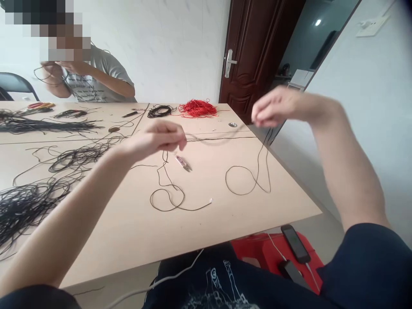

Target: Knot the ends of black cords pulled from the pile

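Observation:
A thin dark cord (210, 143) sags between my two hands above the table. My left hand (165, 135) is closed, pinching one part of it, and a loose length drops to the table and ends in a loop near the front. Raised to the right, my right hand (273, 107) is closed on the other part; it is slightly blurred. From it the cord hangs to a wide loop near the right edge. Beneath and just right of my left hand lies a small pair of thread snips (183, 163), not touched by either hand.
Black cords (28, 197) lie tangled on the left. At the back are a black coil (160, 111), a heap of red cord (198, 108) and a small metal disc (232, 125). Across the table (128, 240) sits another person (103, 71). A phone (295, 243) rests on a red stool.

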Action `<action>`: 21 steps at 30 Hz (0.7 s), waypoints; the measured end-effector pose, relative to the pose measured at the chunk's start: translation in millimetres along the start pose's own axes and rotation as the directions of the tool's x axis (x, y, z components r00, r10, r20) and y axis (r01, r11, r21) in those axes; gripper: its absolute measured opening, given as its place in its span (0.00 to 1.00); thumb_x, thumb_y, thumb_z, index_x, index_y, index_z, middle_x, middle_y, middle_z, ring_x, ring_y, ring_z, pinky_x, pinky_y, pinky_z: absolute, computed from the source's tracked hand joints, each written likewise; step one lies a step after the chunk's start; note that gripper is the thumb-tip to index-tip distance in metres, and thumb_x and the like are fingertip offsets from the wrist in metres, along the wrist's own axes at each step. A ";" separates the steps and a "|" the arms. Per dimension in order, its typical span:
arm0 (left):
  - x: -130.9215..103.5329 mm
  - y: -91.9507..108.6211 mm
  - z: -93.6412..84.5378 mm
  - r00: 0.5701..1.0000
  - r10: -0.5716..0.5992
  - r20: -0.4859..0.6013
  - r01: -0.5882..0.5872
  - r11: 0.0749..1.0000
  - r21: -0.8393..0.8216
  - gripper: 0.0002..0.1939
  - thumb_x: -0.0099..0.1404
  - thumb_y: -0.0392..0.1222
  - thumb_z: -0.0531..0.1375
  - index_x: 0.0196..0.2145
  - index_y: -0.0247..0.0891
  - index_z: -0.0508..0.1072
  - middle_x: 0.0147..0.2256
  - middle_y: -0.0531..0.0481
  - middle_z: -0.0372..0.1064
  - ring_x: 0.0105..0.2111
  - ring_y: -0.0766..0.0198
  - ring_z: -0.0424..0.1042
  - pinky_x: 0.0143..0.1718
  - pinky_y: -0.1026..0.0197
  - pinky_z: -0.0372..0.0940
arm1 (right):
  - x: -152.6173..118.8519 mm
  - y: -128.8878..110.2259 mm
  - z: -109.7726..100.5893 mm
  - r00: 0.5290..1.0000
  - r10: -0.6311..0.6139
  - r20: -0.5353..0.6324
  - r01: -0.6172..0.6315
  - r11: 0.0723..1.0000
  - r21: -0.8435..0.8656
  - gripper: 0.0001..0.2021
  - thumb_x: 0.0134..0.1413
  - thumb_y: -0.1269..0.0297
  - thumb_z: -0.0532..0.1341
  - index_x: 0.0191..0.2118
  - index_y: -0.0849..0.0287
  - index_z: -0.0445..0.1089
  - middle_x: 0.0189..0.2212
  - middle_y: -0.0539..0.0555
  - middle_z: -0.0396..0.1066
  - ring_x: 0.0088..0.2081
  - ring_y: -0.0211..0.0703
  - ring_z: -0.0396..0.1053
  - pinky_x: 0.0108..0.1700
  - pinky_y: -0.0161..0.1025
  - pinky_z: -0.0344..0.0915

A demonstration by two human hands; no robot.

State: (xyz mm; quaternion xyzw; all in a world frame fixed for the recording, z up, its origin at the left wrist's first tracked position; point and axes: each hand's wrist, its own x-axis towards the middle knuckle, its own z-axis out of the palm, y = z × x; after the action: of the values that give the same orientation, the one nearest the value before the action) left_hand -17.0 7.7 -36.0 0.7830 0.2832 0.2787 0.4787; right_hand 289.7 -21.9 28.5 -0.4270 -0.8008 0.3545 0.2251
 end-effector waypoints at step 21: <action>12.0 9.3 41.9 0.986 -0.057 0.155 0.087 0.978 -0.191 0.12 0.61 0.33 0.53 0.21 0.33 0.67 0.19 0.51 0.61 0.19 0.71 0.60 0.25 0.64 0.59 | 17.1 29.6 91.7 0.981 -0.171 0.091 0.069 0.749 0.659 0.12 0.57 0.62 0.56 0.26 0.62 0.61 0.38 0.52 0.67 0.45 0.39 0.67 0.52 0.44 0.61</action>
State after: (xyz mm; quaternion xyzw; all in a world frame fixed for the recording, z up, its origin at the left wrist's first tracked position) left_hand 22.6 -12.1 -41.8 0.7395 0.2457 0.2286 0.5835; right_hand 235.3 -30.5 -52.4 -0.2423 -0.6669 0.6262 0.3231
